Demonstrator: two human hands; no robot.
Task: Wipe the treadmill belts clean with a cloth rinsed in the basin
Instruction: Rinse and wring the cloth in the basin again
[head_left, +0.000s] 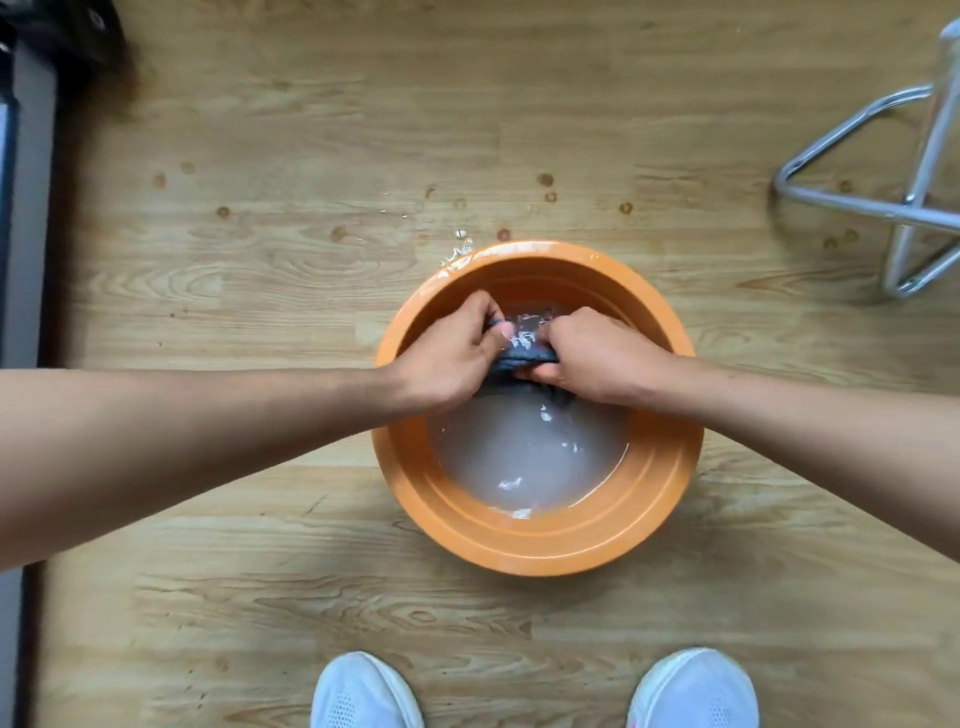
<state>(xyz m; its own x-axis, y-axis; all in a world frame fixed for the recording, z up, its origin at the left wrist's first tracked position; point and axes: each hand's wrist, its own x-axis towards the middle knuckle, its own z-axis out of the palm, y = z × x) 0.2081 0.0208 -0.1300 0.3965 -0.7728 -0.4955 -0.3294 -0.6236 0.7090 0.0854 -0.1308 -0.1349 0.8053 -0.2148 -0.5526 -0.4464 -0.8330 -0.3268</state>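
While the left hand (457, 353) and right hand (597, 358) both clench the dark grey wet cloth (522, 358) over cloudy water in the round orange plastic basin (519, 545) on the wood-grain floor (260, 597), rinsing looks underway; belt wiping seemingly remains.

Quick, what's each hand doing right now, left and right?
Left hand: closed on the dark cloth over the orange basin.
Right hand: closed on the same cloth.

Light wood-grain floor (260, 597) with water spots; chrome tubular frame (914, 202) upper right; dark edge far left
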